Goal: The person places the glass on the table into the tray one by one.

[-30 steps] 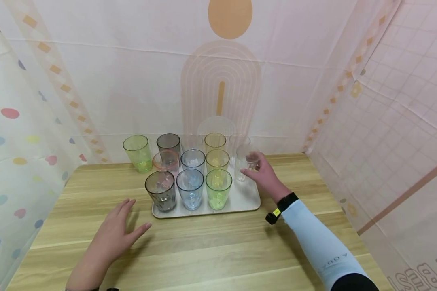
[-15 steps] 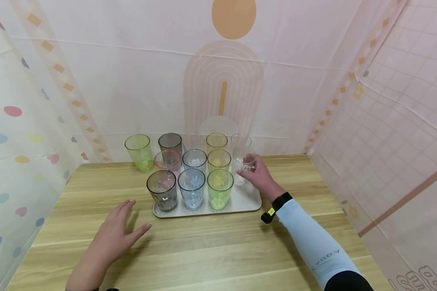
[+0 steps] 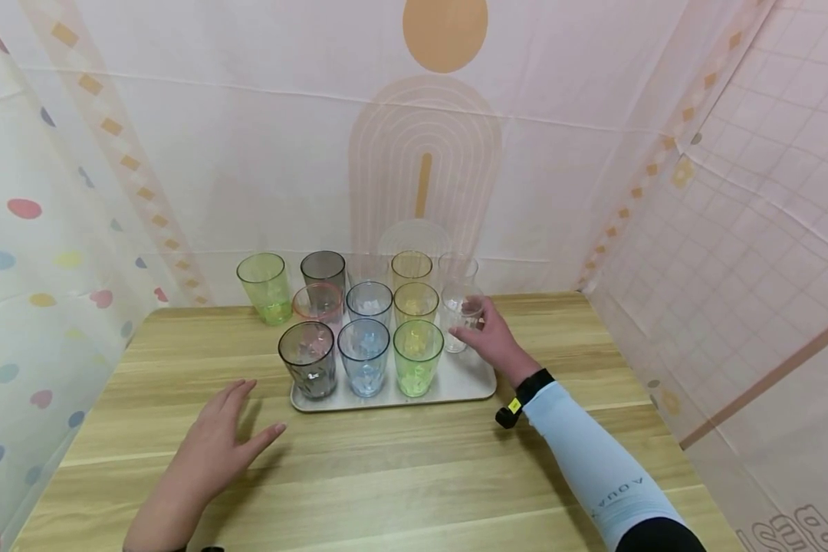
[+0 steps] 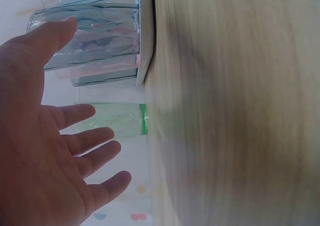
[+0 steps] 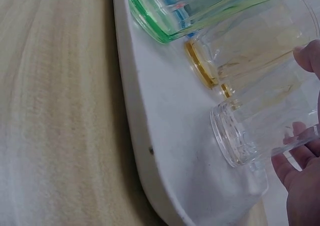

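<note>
While the left hand [image 3: 217, 441] lies open, right-hand fingers [image 3: 464, 331] grip a clear, ribbed cup [image 3: 459, 322], upright on the tray [image 3: 465, 383].

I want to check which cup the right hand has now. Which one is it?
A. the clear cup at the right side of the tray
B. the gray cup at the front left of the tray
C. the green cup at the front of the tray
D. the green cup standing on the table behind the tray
A: the right hand has its fingers curled round the clear cup, which stands on the white tray beside the yellow cups.
</note>
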`<action>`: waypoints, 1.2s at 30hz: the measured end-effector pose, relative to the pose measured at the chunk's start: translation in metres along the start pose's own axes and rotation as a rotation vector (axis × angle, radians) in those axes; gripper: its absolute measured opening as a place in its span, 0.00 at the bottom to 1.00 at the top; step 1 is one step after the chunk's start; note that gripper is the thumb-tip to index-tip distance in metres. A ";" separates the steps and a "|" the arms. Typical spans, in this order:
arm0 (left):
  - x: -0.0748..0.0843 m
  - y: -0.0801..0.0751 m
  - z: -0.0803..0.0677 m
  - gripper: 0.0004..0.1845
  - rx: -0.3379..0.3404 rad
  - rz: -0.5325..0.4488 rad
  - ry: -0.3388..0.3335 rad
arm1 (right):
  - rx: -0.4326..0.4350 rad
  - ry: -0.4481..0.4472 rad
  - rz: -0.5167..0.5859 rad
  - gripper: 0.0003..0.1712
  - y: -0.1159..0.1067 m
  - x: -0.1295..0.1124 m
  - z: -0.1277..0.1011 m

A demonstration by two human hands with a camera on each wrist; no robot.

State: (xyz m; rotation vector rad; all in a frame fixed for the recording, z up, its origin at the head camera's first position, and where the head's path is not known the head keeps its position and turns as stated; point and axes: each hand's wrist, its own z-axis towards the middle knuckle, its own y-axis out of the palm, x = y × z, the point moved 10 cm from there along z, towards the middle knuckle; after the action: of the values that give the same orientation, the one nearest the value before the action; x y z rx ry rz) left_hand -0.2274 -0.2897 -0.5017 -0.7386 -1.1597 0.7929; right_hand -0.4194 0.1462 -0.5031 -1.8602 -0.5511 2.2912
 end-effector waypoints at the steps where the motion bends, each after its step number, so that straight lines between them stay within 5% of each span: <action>1: 0.000 0.000 0.000 0.52 0.000 0.001 0.000 | -0.001 0.000 0.000 0.44 0.000 -0.001 0.000; 15: 0.003 -0.003 0.004 0.51 0.005 0.003 0.019 | -0.016 0.053 -0.027 0.47 -0.009 0.006 -0.016; 23: 0.005 -0.006 0.006 0.51 0.008 0.008 0.030 | -0.061 0.047 -0.134 0.51 -0.023 0.003 -0.071; 31: 0.006 -0.009 0.006 0.51 0.019 0.009 0.038 | -0.085 -0.057 -0.410 0.54 -0.026 -0.014 -0.125; 36: 0.007 -0.009 0.005 0.51 0.017 0.005 0.041 | -0.090 -0.129 -0.491 0.54 -0.021 -0.023 -0.150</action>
State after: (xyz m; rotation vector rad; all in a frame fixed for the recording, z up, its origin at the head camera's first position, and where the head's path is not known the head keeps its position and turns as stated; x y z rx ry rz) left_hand -0.2292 -0.2878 -0.4890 -0.7407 -1.1128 0.7879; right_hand -0.2717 0.1867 -0.4997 -1.4097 -1.0138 2.0840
